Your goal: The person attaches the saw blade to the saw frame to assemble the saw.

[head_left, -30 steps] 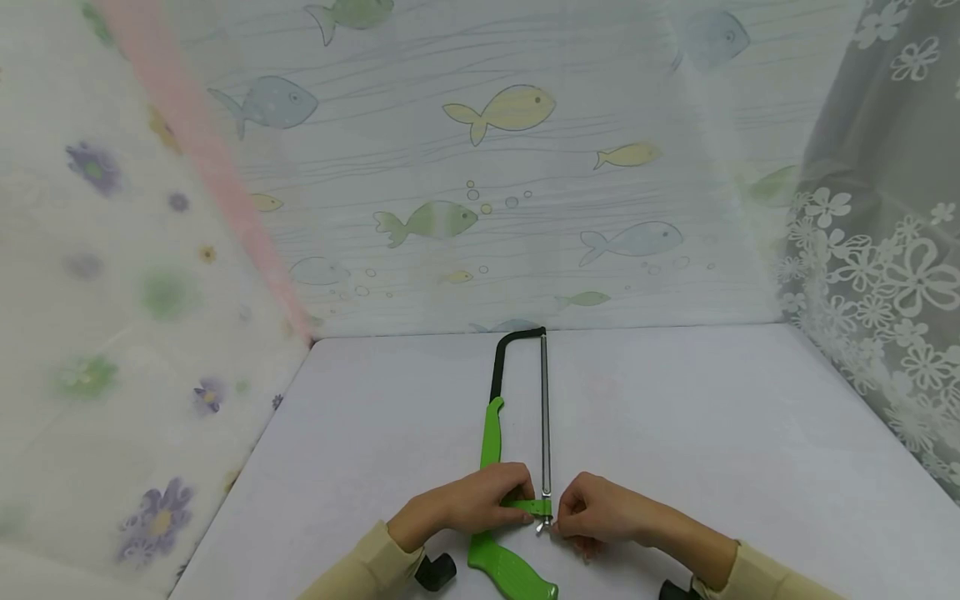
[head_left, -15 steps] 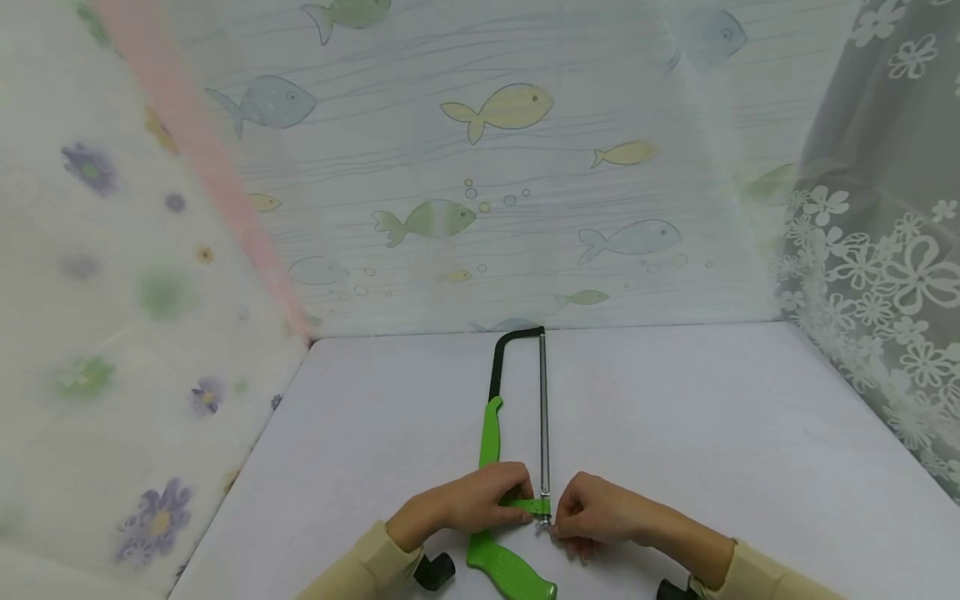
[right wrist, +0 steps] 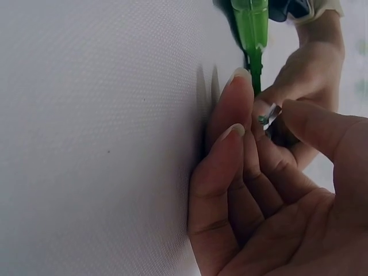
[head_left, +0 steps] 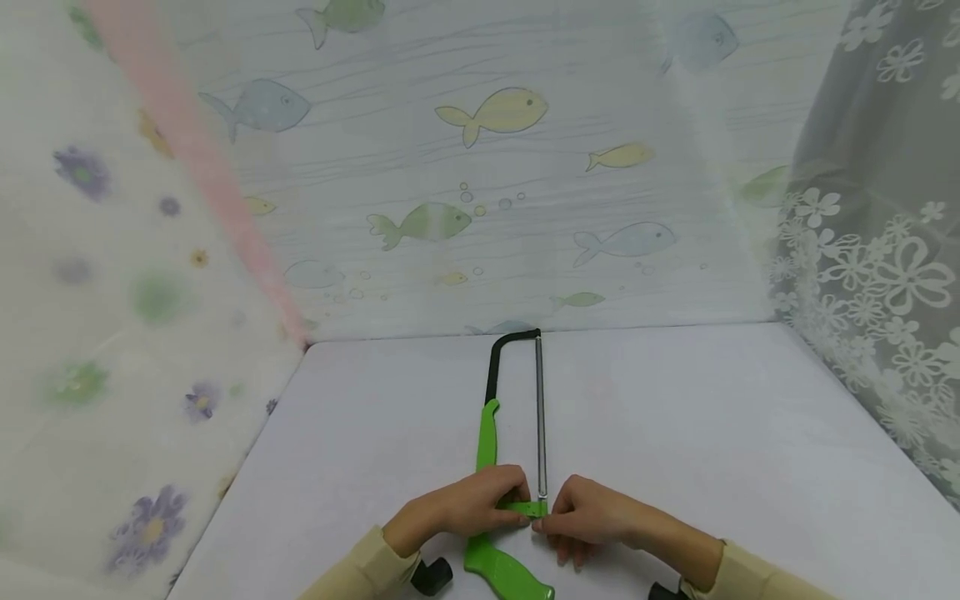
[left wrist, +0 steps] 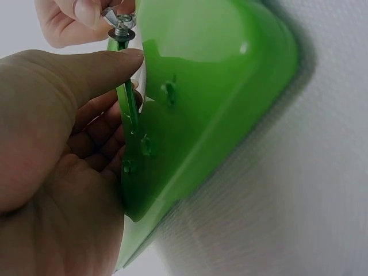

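Note:
A hacksaw [head_left: 487, 433] with a green handle and a black front bow lies on the white table, its thin blade [head_left: 542, 417] pointing away from me. My left hand [head_left: 480, 500] lies over the frame and grips the green lower arm between thumb and fingers. In the left wrist view, a metal wing nut [left wrist: 119, 18] sits on a threaded end above a dark washer beside that thumb. My right hand [head_left: 600, 512] pinches the wing nut at the blade's near end. Its thumb [right wrist: 313, 123] touches one wing in the right wrist view; the other fingers are bent near the tabletop.
The white tabletop [head_left: 375, 417] extends around the saw. Behind it hangs a fish-patterned curtain [head_left: 435, 167], with a flowered sheet [head_left: 90, 333] at left and lace [head_left: 892, 317] at right. A black wrist device [head_left: 432, 576] sits below the left sleeve.
My right hand has moved slightly left, its thumb and fingers closing in on the wing nut. The left hand keeps its grip; the saw stays put while the view shifts slightly.

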Available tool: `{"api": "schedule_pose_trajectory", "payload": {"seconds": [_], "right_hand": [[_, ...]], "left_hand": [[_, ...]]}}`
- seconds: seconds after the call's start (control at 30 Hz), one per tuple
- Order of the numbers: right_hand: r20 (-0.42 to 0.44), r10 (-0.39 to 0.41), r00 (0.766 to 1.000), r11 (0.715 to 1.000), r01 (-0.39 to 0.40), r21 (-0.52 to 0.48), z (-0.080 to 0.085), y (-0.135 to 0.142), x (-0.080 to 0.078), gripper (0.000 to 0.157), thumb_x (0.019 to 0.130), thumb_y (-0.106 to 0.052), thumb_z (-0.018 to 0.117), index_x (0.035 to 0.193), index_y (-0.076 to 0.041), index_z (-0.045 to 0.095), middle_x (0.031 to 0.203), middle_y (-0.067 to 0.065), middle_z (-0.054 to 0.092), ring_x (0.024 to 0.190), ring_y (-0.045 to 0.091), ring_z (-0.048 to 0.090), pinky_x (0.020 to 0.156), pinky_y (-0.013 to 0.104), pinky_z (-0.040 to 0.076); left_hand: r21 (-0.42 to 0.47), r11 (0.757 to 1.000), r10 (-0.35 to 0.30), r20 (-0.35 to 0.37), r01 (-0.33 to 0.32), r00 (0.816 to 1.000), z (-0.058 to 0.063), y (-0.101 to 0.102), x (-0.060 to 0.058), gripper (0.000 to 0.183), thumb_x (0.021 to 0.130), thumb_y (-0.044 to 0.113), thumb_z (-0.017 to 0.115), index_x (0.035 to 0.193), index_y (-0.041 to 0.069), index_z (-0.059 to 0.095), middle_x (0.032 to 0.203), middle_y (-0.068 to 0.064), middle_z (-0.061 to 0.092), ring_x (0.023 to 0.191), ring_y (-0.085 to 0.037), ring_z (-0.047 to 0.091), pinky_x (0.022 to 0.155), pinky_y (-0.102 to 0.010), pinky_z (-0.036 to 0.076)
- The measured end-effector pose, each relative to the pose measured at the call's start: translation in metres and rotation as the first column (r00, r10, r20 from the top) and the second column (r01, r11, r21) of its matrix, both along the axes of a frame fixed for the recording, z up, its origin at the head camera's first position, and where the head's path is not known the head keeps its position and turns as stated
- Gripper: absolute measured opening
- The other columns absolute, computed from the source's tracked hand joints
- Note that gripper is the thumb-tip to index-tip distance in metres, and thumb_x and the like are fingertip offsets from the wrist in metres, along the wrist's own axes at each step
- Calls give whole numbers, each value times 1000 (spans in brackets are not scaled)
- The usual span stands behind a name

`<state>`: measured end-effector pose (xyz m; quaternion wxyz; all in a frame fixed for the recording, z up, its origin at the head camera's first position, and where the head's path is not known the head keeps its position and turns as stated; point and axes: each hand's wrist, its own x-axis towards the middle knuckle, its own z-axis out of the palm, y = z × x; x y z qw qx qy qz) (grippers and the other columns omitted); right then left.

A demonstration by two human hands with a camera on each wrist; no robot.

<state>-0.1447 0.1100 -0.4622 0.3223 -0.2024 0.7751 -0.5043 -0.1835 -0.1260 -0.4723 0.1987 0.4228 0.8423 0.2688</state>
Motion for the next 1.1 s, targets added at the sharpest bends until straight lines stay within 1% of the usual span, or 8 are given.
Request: {"api": "schedule_pose_trajectory", "payload": {"seconds": [0.17,0.37,0.6,0.8,1.1], "right_hand": [[-5,-18,1000,999,19,27,0,-3,0,43,97,-29,70,66,2,72,60,8,68,44,8,57,43,21,39],[-8,-24,1000,999,25,32,-1,-5,0,43,96,-29,71,65,1,72,58,6,67,43,8,56,42,20,39],[2,-34,999,998,34,45,0,-6,1,38,95,-25,72,66,0,72,58,5,67,43,7,57,43,20,39],[18,-22,1000,1000,21,24,3,-4,1,35,96,-21,71,69,1,73,60,8,68,45,8,58,44,21,38],[8,12,1000,1000,-12,5,3,4,-1,30,96,-18,70,73,1,74,63,10,69,47,8,58,46,21,39]], "left_hand": [[8,1000,-4,-7,4,1000,1,-1,1,9,101,22,68,104,18,60,95,13,55,83,-1,47,74,-17,43],[14,1000,-7,-7,7,1000,1,-1,1,9,100,20,68,104,17,61,95,12,55,83,-1,46,74,-17,42],[12,1000,-10,-3,10,1000,1,0,1,10,100,21,69,104,17,61,94,13,55,82,0,46,73,-17,42],[18,1000,-17,-8,17,1000,1,0,1,9,101,21,68,104,18,61,95,13,56,82,0,46,73,-16,42],[15,1000,-19,-13,19,1000,1,-1,1,9,100,21,69,104,18,61,94,13,55,82,-1,46,72,-16,41]]}}
